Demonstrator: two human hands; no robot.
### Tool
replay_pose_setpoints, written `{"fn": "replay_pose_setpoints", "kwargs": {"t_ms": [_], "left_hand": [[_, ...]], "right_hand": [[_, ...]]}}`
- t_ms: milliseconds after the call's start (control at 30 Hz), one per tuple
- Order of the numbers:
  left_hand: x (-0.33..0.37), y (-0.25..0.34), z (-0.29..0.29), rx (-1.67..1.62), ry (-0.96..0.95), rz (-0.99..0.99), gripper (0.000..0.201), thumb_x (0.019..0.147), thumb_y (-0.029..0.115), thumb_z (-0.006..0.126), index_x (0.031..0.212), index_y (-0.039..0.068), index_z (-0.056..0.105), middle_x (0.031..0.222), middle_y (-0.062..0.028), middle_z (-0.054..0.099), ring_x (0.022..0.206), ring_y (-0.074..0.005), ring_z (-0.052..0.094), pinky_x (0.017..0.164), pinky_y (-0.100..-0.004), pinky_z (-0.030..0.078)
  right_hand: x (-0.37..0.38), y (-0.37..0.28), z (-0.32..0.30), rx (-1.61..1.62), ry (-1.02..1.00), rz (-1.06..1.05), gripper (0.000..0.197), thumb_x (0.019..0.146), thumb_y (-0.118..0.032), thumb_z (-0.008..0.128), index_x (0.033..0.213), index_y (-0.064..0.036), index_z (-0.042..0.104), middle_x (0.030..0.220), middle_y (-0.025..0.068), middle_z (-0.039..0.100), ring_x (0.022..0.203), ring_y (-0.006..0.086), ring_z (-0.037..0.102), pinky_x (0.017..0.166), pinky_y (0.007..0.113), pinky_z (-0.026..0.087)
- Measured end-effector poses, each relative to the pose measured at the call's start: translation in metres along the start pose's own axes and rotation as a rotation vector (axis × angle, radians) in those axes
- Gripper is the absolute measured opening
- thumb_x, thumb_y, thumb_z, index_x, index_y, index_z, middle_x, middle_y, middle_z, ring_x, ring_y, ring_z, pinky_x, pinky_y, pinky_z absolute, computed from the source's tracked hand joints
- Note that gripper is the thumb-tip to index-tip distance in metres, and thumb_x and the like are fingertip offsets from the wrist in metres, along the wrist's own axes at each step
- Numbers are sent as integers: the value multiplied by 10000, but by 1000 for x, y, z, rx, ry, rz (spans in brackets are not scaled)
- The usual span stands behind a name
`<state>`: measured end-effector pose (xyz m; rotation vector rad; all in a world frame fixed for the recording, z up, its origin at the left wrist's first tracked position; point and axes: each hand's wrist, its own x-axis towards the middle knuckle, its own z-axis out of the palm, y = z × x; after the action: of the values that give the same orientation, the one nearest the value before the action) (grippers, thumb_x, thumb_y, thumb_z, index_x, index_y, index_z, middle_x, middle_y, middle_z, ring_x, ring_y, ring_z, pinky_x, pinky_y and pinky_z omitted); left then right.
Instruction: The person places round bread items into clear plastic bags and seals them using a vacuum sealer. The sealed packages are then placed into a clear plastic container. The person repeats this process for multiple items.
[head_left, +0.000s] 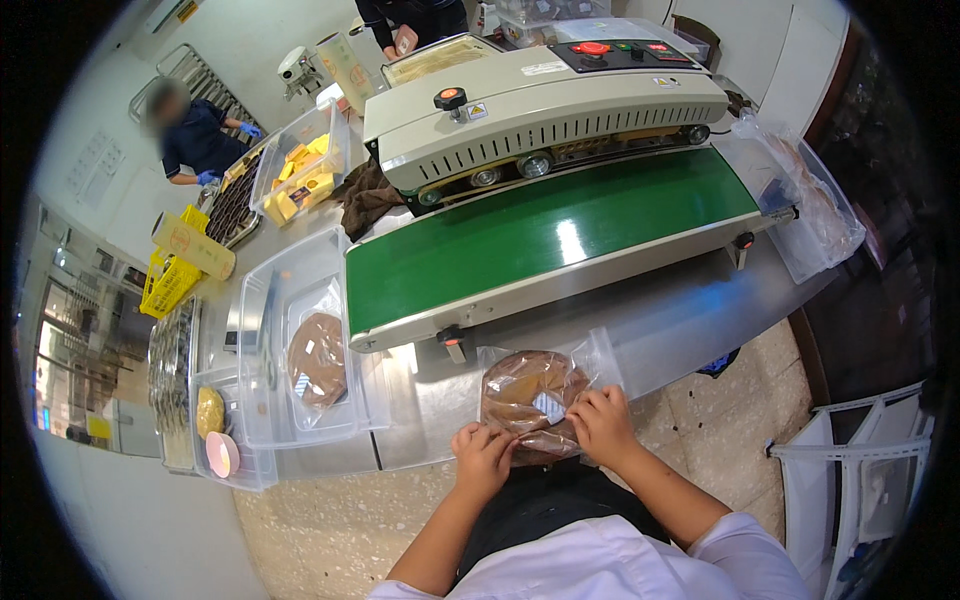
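Head view: left hand point(484, 456) and right hand point(604, 426) pinch the clear bag point(532, 388) between them, probably for steadiness.

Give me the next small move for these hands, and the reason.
Perhaps pull the clear plastic bag gently taut: it looks creased around the brown disc inside, and the left grip and right grip both sit on its near side.

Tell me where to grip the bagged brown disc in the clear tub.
Probably by the loose film at its far end, approached from above: the film extends past the bagged brown disc there, and the walls of the clear tub surround it.
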<state>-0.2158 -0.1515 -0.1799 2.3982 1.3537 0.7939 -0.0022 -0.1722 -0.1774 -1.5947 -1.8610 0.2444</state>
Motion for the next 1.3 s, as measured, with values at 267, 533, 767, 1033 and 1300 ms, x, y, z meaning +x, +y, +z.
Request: {"fn": "replay_pose_setpoints", "kwargs": {"t_ms": [267,533,767,1033,1300], "left_hand": [[-13,2,-7,-59,-12,22,187,645,152,703,799,98,611,856,-38,551,842,-248,494,720,-395,340],[-29,2,-3,143,-60,233,224,656,151,668,864,115,591,979,-38,557,920,-236,491,719,-394,350],[-29,-4,-11,-69,-56,307,202,665,109,642,855,86,578,850,-52,582,786,-232,543,651,-340,409],[-18,9,-19,-31,-150,180,214,660,165,670,848,99,592,791,-67,556,769,-273,526,636,-397,400],[-19,17,-12,31,-76,46,152,674,203,685,784,123,618,856,-17,572,863,-248,495,738,-387,371]], "right_hand": [[-8,-8,-13,22,62,-26,131,672,-132,647,785,-104,588,838,42,522,778,273,444,707,391,362],[-36,3,-41,-100,-74,-285,179,629,-181,677,768,-118,585,828,20,542,815,246,472,716,387,364],[-33,9,-46,-112,-86,-306,129,647,-141,651,745,-94,581,803,31,545,801,257,480,720,391,378],[-31,3,-49,-10,-168,-255,107,659,-158,655,721,-94,595,746,48,537,782,265,473,720,382,383],[-32,-3,-45,138,-170,-125,69,678,-132,634,732,-98,608,778,35,576,792,270,480,729,374,386]]}}
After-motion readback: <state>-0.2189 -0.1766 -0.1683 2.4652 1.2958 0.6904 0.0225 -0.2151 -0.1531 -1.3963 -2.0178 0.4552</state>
